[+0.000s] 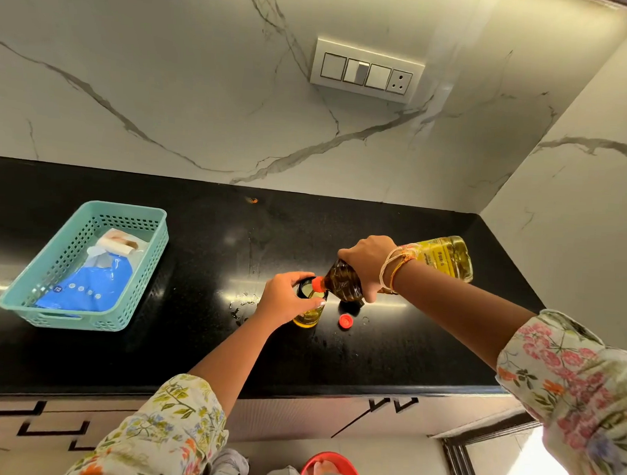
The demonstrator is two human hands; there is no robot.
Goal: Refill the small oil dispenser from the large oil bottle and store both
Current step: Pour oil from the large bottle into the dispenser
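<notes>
Nearest, the left hand [284,300] is gripping the small oil dispenser [310,310] mid-counter; keep it steady. Just right, the red cap [346,320] is lying loose. Farther right, the right hand [368,265] is clasping the tilted large oil bottle [444,257], neck at the dispenser's mouth: pour slowly.

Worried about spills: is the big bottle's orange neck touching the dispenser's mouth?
Cannot tell. In the head view the large oil bottle's neck overlaps the small dispenser's rim, hiding any contact or gap.

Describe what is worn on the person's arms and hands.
Both arms wear loose cream sleeves printed with flowers, pushed up so the forearms are bare. The right wrist carries wound white and orange threads. The left hand and right hand are gloveless, with pale nails.
</notes>
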